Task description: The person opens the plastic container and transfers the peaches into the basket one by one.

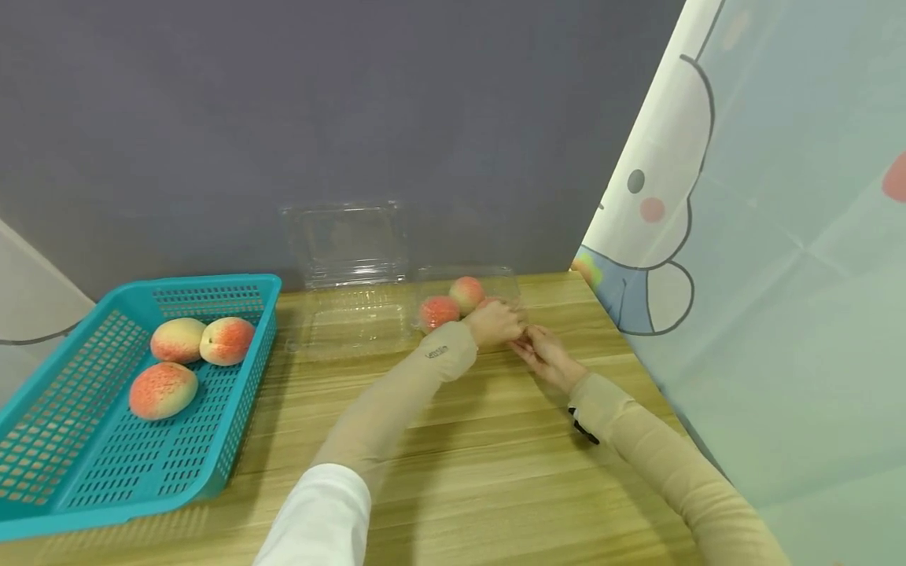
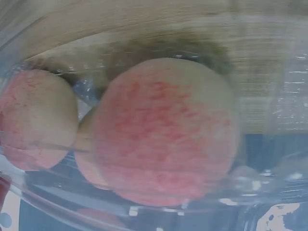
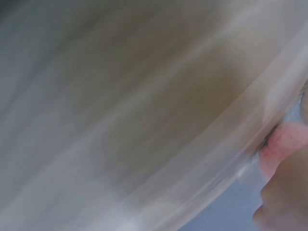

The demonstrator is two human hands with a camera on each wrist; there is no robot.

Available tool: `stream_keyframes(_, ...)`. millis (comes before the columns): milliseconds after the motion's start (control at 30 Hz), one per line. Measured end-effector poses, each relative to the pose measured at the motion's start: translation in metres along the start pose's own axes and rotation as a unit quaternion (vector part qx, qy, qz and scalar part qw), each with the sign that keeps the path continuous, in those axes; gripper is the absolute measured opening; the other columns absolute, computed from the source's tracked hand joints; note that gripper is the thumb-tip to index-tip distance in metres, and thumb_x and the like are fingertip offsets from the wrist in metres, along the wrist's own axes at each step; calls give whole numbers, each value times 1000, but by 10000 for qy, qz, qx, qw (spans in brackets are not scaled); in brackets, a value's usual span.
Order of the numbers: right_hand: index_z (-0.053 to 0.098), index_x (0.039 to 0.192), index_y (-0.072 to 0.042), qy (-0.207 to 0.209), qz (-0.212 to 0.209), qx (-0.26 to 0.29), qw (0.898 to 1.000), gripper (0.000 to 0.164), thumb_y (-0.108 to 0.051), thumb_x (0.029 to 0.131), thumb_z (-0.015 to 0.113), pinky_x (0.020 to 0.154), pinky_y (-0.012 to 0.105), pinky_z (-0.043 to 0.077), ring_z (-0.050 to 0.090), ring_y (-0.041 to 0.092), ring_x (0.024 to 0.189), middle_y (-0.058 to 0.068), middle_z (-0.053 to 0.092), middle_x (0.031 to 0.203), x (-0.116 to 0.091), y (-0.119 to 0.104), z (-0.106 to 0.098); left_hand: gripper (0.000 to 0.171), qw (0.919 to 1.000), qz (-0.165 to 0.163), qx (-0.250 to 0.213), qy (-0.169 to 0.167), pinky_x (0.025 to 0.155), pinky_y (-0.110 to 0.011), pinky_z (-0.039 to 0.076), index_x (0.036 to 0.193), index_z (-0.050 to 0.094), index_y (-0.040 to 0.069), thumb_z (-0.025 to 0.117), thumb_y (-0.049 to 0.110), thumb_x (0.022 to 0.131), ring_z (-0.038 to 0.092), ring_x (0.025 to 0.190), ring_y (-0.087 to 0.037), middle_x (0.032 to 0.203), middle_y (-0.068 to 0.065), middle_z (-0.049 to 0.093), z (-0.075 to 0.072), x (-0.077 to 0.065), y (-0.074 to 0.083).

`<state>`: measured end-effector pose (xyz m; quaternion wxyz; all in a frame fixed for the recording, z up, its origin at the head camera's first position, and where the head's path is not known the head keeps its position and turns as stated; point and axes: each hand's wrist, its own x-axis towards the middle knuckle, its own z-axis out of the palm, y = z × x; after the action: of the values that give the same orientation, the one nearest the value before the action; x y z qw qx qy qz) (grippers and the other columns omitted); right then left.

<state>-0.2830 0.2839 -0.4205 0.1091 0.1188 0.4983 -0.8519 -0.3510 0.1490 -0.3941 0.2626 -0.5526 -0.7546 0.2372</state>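
Both hands at the corner of a filled clear box

The left hand (image 1: 498, 322) and right hand (image 1: 548, 358) meet just right of the middle of the head view, at the near right corner of a clear box (image 1: 433, 284). Their fingers look bent at its edge, but I cannot tell whether either hand grips the plastic. The step in hand is probably fastening the lid; the next move would call for pressing lid and base together along the rim without squeezing the fruit. Whether the lid is latched cannot be made out.

Through the plastic, the head view shows two peaches (image 1: 439, 311) plainly; the left wrist view shows three, one partly hidden.

Just left, at mid-frame, a second clear box (image 1: 347, 240) stands with its lid raised, no fruit showing inside. At the left of the frame, a teal basket (image 1: 198, 280) holds three more peaches (image 1: 163, 391), two touching and one nearer.
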Motion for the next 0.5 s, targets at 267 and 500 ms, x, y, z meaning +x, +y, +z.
stream_keyframes(267, 10, 142, 7, -499, 408, -208, 9977, 47, -7, 100, 25, 89, 19, 49, 64, 11, 85, 3, 65, 89, 3, -11, -11, 31, 9968, 94, -790, -66, 94, -32, 48, 119, 62, 22, 56, 21, 89, 46, 125, -21, 126, 5, 57, 2, -4, -8)
stream_keyframes(500, 14, 141, 9, -271, 348, -217, 9988, 47, -8, 100, 28, 83, 18, 51, 65, 10, 80, 4, 66, 83, 4, -10, -8, 31, 9963, -18, -858, 69, 95, -33, 47, 118, 62, 20, 58, 18, 88, 46, 125, -20, 127, 4, 56, 2, -8, -5)
